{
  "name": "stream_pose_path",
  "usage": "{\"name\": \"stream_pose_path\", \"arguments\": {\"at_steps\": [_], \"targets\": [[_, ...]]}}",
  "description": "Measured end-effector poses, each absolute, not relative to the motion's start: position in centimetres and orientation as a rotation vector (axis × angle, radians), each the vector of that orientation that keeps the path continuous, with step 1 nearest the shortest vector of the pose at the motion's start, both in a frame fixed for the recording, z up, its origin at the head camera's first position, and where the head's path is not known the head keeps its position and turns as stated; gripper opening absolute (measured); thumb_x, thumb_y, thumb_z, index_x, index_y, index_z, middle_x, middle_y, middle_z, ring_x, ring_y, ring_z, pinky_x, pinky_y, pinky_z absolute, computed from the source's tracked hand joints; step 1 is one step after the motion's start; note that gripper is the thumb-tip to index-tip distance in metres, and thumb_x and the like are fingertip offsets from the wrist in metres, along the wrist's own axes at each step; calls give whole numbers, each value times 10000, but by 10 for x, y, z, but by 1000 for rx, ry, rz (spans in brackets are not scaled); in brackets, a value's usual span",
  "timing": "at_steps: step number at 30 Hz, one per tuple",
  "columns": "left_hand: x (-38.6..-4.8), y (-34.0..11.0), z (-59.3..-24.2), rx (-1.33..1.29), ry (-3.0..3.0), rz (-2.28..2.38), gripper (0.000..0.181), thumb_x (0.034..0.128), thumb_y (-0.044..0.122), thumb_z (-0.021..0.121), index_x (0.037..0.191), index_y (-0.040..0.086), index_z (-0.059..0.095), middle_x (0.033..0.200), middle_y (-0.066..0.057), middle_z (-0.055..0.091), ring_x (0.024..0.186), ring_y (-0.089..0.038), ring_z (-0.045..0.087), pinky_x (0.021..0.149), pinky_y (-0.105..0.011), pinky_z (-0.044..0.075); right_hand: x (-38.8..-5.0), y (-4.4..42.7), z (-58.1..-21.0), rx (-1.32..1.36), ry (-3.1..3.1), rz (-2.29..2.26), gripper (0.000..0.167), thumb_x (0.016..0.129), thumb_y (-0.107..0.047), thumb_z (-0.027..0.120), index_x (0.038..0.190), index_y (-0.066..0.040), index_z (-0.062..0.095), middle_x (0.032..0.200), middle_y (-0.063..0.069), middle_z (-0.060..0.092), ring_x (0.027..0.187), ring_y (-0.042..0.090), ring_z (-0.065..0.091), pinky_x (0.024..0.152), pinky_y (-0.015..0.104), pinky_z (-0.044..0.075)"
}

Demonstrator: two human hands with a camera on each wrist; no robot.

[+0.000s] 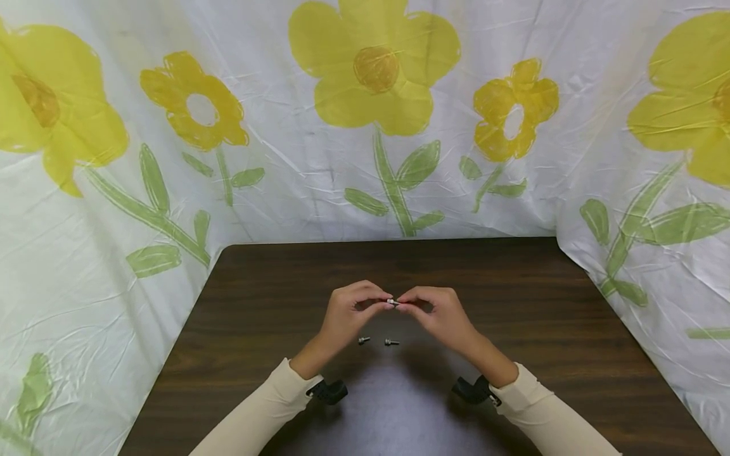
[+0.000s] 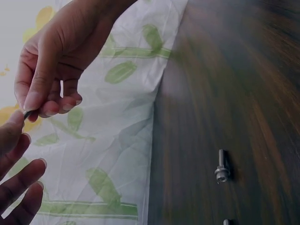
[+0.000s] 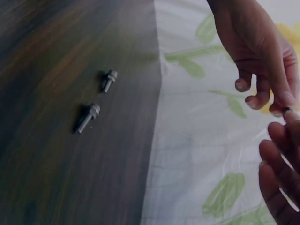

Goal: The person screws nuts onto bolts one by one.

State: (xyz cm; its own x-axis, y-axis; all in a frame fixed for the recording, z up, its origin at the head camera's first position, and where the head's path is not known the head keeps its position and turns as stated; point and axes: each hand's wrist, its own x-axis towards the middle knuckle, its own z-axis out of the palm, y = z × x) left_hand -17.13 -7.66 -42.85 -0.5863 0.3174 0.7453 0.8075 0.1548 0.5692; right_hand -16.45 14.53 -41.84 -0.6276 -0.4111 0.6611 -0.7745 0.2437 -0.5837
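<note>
Above the table, my left hand (image 1: 349,311) and right hand (image 1: 441,315) meet fingertip to fingertip. Between them is a small silver bolt (image 1: 392,303), pinched by thumb and fingers from both sides. The fingertips hide most of it; in the left wrist view only a dark bit shows between the left hand (image 2: 21,187) and the right hand (image 2: 56,61). Below the hands, two more silver bolts lie on the tabletop: a left bolt (image 1: 364,340) and a right bolt (image 1: 391,342). Each has a thick head with a collar or nut against it.
The dark wood-grain table (image 1: 274,272) has a curtain (image 1: 274,177) with yellow flowers behind it and along both sides. Black wrist devices sit on the left wrist (image 1: 327,391) and the right wrist (image 1: 473,391).
</note>
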Motion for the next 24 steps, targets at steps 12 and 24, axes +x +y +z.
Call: {"name": "stream_pose_path", "arguments": {"at_steps": [12, 24], "targets": [[-177, -78, -444, -1039, -2251, -1218, 110, 821, 103, 841, 928, 94, 819, 874, 22, 761, 766, -60, 679, 615, -201, 540, -172, 151, -423, 1043, -2555, 980, 51, 875, -124, 810, 910, -156, 789, 825, -78, 738, 668, 2, 606, 582, 223, 511], [-198, -78, -459, -1062, -2430, -924, 90, 827, 189, 841, 908, 153, 827, 859, 61, 754, 750, -103, 680, 665, -284, 547, -196, 148, -440, 1084, -2660, 784, 47, 860, -149, 829, 886, -174, 798, 807, -93, 736, 676, 4, 631, 591, 218, 515]]}}
